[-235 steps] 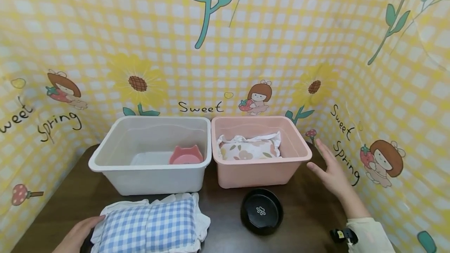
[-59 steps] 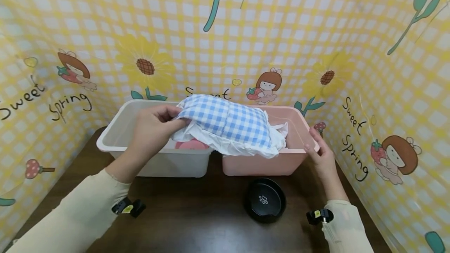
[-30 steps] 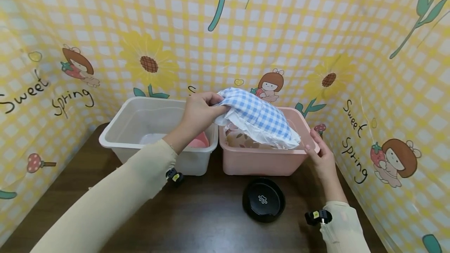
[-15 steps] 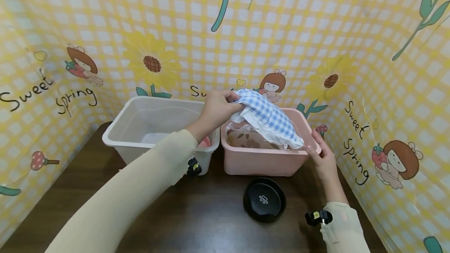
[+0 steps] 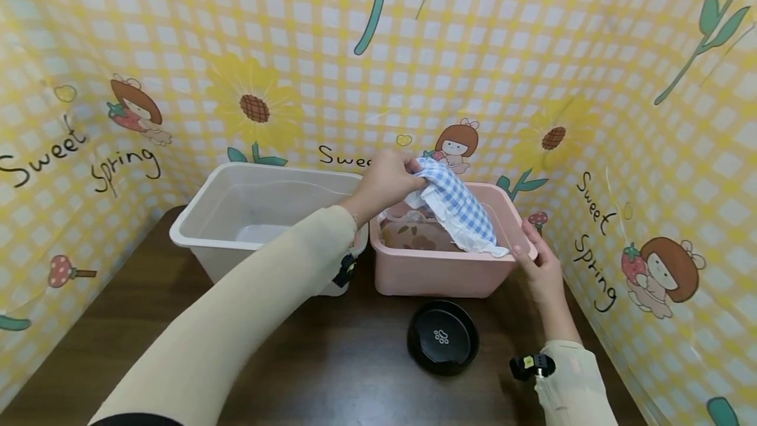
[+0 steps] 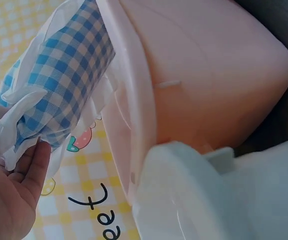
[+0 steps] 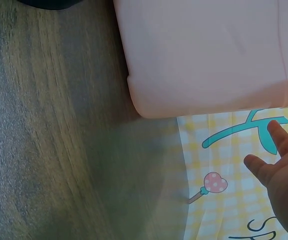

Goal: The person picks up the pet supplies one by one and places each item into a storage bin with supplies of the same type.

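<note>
My left hand (image 5: pixel 387 179) pinches one frilled end of a small blue-and-white checked pillow (image 5: pixel 455 199). The pillow slants down to the right, its lower end inside the pink bin (image 5: pixel 434 278) at the front rim. In the left wrist view, fingers and thumb close on the white ruffle (image 6: pixel 21 112). Beneath it in the bin lies a flowered pillow (image 5: pixel 416 236), partly covered. At the bin's front right corner my right hand (image 5: pixel 544 275) holds the rim, thumb at the top edge and fingers along the outer side; in the right wrist view, two fingers stretch out free.
To the left of the pink bin stands a white bin (image 5: pixel 204 242); my left forearm crosses in front of it. A black pet bowl (image 5: pixel 443 337) with a paw print sits on the dark wooden table (image 5: pixel 331 373). Patterned cloth (image 5: pixel 331 84) hangs close behind and at both sides.
The checked pillow was lifted from the table by my left hand, carried right over the pink bin and tilted lower into it. My right hand came from beside the bin to its rim.
</note>
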`<state>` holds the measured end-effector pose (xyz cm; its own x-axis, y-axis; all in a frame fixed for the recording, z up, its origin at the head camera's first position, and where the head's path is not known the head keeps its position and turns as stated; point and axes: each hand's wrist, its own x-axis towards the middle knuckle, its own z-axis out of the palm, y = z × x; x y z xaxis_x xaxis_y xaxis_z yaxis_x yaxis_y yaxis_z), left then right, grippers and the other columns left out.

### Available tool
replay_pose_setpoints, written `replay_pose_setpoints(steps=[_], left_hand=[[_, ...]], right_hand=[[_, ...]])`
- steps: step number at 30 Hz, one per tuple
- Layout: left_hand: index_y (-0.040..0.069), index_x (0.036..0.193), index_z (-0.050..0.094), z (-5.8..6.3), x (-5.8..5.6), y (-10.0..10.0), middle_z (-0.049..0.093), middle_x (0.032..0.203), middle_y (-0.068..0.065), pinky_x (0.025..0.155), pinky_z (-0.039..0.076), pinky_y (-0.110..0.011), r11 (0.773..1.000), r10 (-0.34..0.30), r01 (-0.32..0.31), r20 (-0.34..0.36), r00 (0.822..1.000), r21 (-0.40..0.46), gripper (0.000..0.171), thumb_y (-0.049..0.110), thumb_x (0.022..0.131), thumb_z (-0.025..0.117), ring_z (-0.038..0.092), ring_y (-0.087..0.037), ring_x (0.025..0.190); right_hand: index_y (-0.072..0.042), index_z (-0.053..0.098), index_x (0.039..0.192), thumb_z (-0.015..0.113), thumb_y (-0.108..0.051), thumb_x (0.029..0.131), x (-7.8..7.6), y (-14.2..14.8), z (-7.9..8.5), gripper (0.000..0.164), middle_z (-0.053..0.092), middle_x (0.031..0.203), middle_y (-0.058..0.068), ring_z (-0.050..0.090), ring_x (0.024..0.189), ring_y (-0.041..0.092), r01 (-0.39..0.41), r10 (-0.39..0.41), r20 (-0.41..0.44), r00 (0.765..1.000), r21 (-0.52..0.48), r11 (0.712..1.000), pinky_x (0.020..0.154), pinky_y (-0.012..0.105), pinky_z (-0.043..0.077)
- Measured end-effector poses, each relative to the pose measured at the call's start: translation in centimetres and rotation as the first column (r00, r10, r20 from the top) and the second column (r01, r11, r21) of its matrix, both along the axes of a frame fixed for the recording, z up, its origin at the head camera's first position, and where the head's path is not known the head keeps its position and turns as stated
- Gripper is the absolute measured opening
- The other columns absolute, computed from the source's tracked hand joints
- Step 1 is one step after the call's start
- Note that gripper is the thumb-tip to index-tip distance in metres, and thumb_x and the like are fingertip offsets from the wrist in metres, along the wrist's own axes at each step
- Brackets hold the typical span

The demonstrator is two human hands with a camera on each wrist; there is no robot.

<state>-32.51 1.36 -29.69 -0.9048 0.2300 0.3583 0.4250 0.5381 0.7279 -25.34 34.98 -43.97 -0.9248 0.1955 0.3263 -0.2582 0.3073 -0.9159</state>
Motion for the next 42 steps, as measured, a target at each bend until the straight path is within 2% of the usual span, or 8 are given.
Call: replay_pose_setpoints(steps=[6,12,17,22,27,31,35,42], left_hand=[[0.012,0.077,0.074,0.1,-0.4,1.5,0.069,0.077,0.002,0.058,0.05,-0.024,0.999,-0.019,0.018,-0.002,1.0,-0.046,0.012,0.018,0.085,0.08,0.058,-0.012,0.067],[0.016,0.082,0.075,-0.8,-0.1,2.2,0.071,0.082,0.006,0.06,0.052,-0.026,0.973,-0.093,0.096,0.021,0.995,-0.208,0.009,0.022,0.087,0.081,0.062,-0.012,0.074],[0.015,0.086,0.075,-1.2,-0.1,2.5,0.071,0.084,0.005,0.062,0.051,-0.025,0.962,-0.134,0.14,0.042,0.99,-0.234,0.01,0.022,0.085,0.082,0.061,-0.012,0.074],[0.01,0.096,0.077,-1.5,-0.3,2.1,0.073,0.09,0.002,0.066,0.052,-0.023,0.939,-0.204,0.211,0.054,0.977,-0.271,0.017,0.02,0.084,0.083,0.061,-0.012,0.077],[0.007,0.107,0.077,-1.9,-0.7,1.1,0.076,0.104,-0.001,0.086,0.056,-0.026,0.916,-0.277,0.288,0.077,0.958,-0.279,0.031,0.022,0.082,0.087,0.067,-0.012,0.096],[0.005,0.11,0.075,-2.0,-1.0,0.1,0.075,0.107,-0.004,0.091,0.055,-0.028,0.887,-0.331,0.349,0.111,0.937,-0.303,0.035,0.023,0.083,0.087,0.068,-0.014,0.1],[0.006,0.111,0.074,-2.1,-1.1,-0.7,0.075,0.107,-0.003,0.092,0.055,-0.028,0.861,-0.339,0.364,0.132,0.931,-0.354,0.035,0.024,0.083,0.087,0.068,-0.014,0.1],[0.011,0.111,0.074,-2.3,-0.9,-1.9,0.069,0.1,0.0,0.087,0.053,-0.03,0.829,-0.256,0.286,0.129,0.958,-0.48,0.039,0.033,0.083,0.087,0.061,-0.015,0.093]], right_hand=[[-0.014,0.049,0.153,0.066,-0.015,0.101,0.0,0.1,0.1,0.055,0.04,0.163,0.001,0.035,0.149,0.011,0.014,-0.014,-0.001,1.0,0.005,1.0,0.105,0.006,0.035],[-0.012,0.049,0.153,0.066,-0.012,0.1,0.0,0.0,-0.1,0.055,0.042,0.162,0.003,0.037,0.148,0.01,0.01,-0.01,-0.001,1.0,0.004,1.0,0.104,0.006,0.037],[-0.009,0.05,0.152,0.065,-0.009,0.1,0.1,-0.1,-0.2,0.055,0.043,0.161,0.005,0.038,0.147,0.009,0.009,-0.009,-0.023,1.0,-0.026,1.0,0.105,0.007,0.037],[-0.008,0.051,0.151,0.065,-0.007,0.099,-0.1,-0.1,-0.3,0.053,0.044,0.16,0.006,0.038,0.147,0.009,0.006,-0.007,-0.038,0.999,-0.042,0.999,0.106,0.008,0.036],[-0.007,0.052,0.15,0.064,-0.004,0.099,-0.3,-0.1,-0.4,0.052,0.044,0.16,0.007,0.037,0.149,0.015,0.002,-0.006,-0.051,0.999,-0.066,0.998,0.107,0.008,0.036],[-0.006,0.052,0.149,0.064,-0.004,0.099,-0.2,-0.3,-0.3,0.051,0.044,0.16,0.008,0.038,0.148,0.013,-0.001,-0.002,-0.06,0.998,-0.042,0.999,0.107,0.008,0.036],[-0.006,0.052,0.149,0.065,-0.007,0.1,-0.2,-0.1,-0.3,0.051,0.043,0.16,0.006,0.039,0.147,0.009,0.009,-0.01,-0.049,0.999,-0.01,1.0,0.106,0.007,0.036],[-0.005,0.052,0.149,0.064,-0.008,0.101,0.0,-0.2,-0.3,0.05,0.042,0.161,0.005,0.036,0.149,0.012,0.008,-0.008,-0.036,0.999,-0.005,1.0,0.107,0.008,0.036]])
